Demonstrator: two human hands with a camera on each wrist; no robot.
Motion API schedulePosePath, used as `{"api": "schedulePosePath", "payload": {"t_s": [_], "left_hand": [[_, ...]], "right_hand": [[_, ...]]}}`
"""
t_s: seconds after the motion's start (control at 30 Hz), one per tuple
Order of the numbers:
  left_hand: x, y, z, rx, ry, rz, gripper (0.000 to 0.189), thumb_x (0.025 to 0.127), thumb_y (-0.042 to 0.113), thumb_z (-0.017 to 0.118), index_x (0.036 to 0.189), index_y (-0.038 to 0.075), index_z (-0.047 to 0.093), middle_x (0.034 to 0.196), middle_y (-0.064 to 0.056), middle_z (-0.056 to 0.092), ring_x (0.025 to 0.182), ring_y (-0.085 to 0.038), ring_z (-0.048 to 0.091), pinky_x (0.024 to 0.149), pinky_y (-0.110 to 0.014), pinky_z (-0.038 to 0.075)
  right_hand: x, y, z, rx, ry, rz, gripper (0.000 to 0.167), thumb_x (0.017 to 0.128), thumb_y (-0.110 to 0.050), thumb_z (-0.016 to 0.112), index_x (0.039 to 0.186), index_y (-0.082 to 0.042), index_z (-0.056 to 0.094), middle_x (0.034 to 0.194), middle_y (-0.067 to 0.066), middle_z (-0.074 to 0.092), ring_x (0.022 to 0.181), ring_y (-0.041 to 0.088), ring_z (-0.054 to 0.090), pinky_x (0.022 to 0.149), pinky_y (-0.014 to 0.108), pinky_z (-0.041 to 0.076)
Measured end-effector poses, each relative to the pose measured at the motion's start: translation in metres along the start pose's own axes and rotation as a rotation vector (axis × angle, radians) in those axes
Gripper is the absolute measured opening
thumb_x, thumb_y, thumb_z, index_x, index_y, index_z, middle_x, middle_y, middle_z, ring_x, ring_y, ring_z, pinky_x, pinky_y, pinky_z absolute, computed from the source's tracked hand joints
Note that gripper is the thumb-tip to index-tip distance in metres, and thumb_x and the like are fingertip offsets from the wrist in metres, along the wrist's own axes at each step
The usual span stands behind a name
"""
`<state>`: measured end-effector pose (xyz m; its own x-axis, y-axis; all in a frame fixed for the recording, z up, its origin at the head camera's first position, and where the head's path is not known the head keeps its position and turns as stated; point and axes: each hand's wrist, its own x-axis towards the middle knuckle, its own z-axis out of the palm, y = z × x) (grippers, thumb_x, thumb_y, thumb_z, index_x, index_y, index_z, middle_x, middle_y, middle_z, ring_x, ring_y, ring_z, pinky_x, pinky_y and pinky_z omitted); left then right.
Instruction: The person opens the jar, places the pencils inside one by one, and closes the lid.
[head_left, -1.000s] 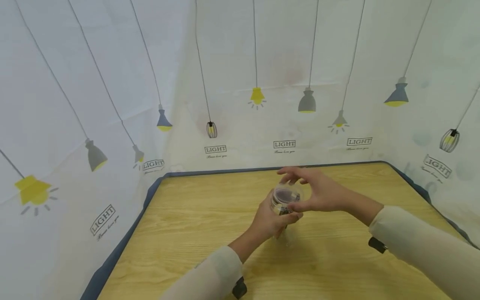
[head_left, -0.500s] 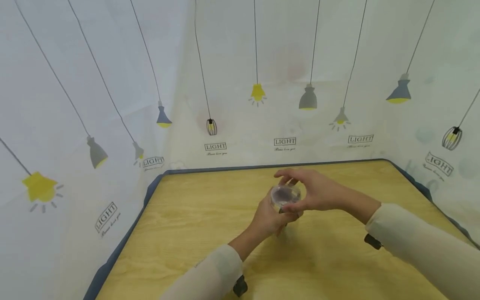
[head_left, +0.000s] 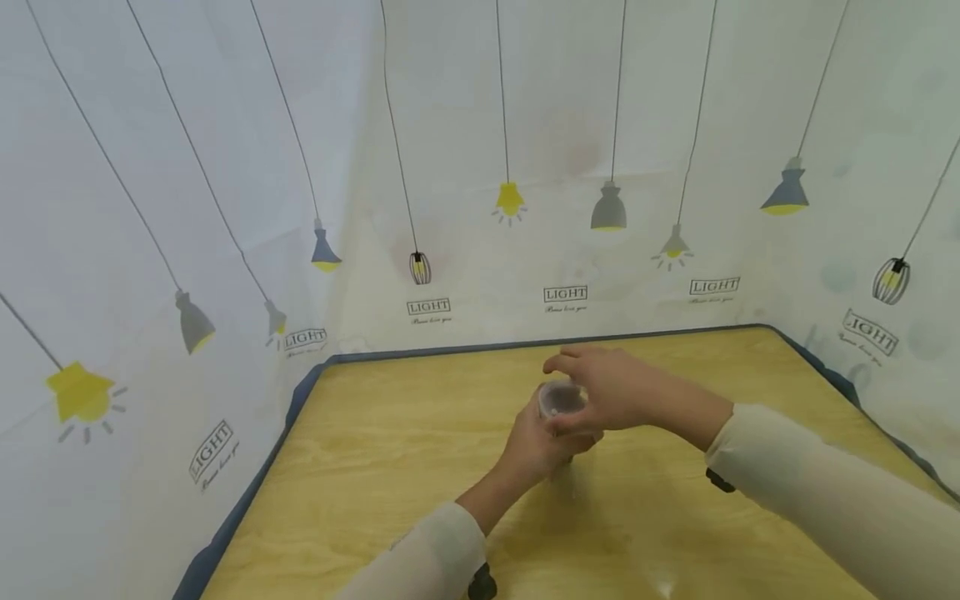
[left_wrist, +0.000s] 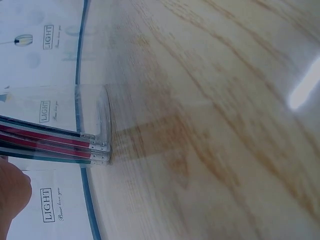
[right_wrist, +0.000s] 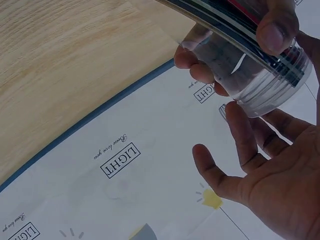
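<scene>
A clear, round plastic jar (right_wrist: 227, 57) stands near the middle of the table, with several pencils (left_wrist: 55, 142) inside, some red and some dark. My left hand (head_left: 531, 446) grips its side; a fingertip (left_wrist: 14, 187) also shows at the edge of the left wrist view. On top sits a clear, ridged lid (right_wrist: 272, 92). The thumb and some fingers of my right hand (head_left: 621, 387) curl round the lid's edge, while its little finger (right_wrist: 212, 167) sticks out free. Seen from the head, most of the jar's body is hidden behind my hands.
The wood-grain table (head_left: 390, 433) has a dark blue edge (head_left: 450, 348) at the back and sides. A pale sheet (head_left: 465, 100) printed with lamps and "LIGHT" labels surrounds it on three sides. A bright reflection (left_wrist: 306, 87) lies on the tabletop.
My right hand has come in closer over the lid and turned slightly, moving a little left, with its fingers nearer the rim. My left hand has kept its grip on the jar.
</scene>
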<state>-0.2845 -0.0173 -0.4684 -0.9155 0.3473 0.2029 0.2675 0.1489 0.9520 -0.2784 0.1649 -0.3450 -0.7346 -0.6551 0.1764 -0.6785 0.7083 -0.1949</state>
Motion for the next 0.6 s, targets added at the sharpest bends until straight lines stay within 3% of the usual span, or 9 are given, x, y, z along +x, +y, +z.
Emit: {"api": "schedulePosePath", "payload": {"t_s": [0.17,0.23,0.3,0.37,0.47,0.6], "left_hand": [[-0.004,-0.003,0.002,-0.002,-0.005,-0.018,0.078,0.09,0.023,0.094,0.156,0.022,0.052,0.15,0.0,0.065,0.133,-0.018,0.063,0.112,-0.042,0.056],[-0.005,-0.004,0.002,0.004,-0.009,-0.016,0.078,0.091,0.023,0.093,0.157,0.023,0.051,0.15,0.0,0.065,0.133,-0.017,0.063,0.112,-0.041,0.056],[-0.005,-0.004,0.001,0.004,-0.016,-0.008,0.078,0.091,0.025,0.093,0.157,0.024,0.051,0.149,0.001,0.065,0.133,-0.016,0.063,0.11,-0.039,0.057],[-0.005,-0.005,0.001,0.004,-0.026,-0.002,0.076,0.092,0.03,0.092,0.156,0.027,0.051,0.147,0.003,0.066,0.13,-0.014,0.064,0.107,-0.037,0.058],[-0.005,-0.005,0.0,-0.008,-0.044,0.01,0.074,0.094,0.037,0.09,0.156,0.031,0.051,0.145,0.007,0.066,0.129,-0.012,0.065,0.108,-0.038,0.058],[-0.003,-0.003,-0.001,-0.006,-0.059,0.035,0.073,0.095,0.039,0.089,0.157,0.033,0.05,0.144,0.011,0.066,0.133,-0.011,0.063,0.118,-0.049,0.051]], "right_hand": [[-0.003,-0.001,0.007,-0.103,0.023,0.009,0.081,0.095,-0.07,0.076,0.151,-0.014,0.063,0.135,0.004,0.072,0.086,0.013,0.07,0.087,0.05,0.064],[-0.004,-0.001,0.009,-0.146,0.035,0.008,0.089,0.094,-0.078,0.071,0.156,-0.014,0.06,0.14,0.007,0.072,0.09,0.018,0.074,0.09,0.057,0.063],[-0.006,0.001,0.008,-0.16,0.053,0.0,0.096,0.093,-0.083,0.068,0.16,-0.016,0.056,0.146,0.011,0.07,0.106,0.026,0.076,0.095,0.062,0.061],[-0.008,0.003,0.005,-0.126,0.07,-0.02,0.1,0.091,-0.083,0.07,0.164,-0.018,0.051,0.149,0.012,0.068,0.118,0.034,0.074,0.096,0.064,0.061],[-0.009,0.006,-0.005,0.019,0.056,-0.057,0.096,0.092,-0.072,0.08,0.167,-0.023,0.046,0.154,0.01,0.064,0.133,0.038,0.066,0.103,0.063,0.06],[-0.007,0.009,-0.019,0.19,-0.048,-0.113,0.084,0.095,-0.048,0.088,0.165,-0.023,0.05,0.152,0.003,0.067,0.138,0.032,0.065,0.112,0.061,0.056]]}}
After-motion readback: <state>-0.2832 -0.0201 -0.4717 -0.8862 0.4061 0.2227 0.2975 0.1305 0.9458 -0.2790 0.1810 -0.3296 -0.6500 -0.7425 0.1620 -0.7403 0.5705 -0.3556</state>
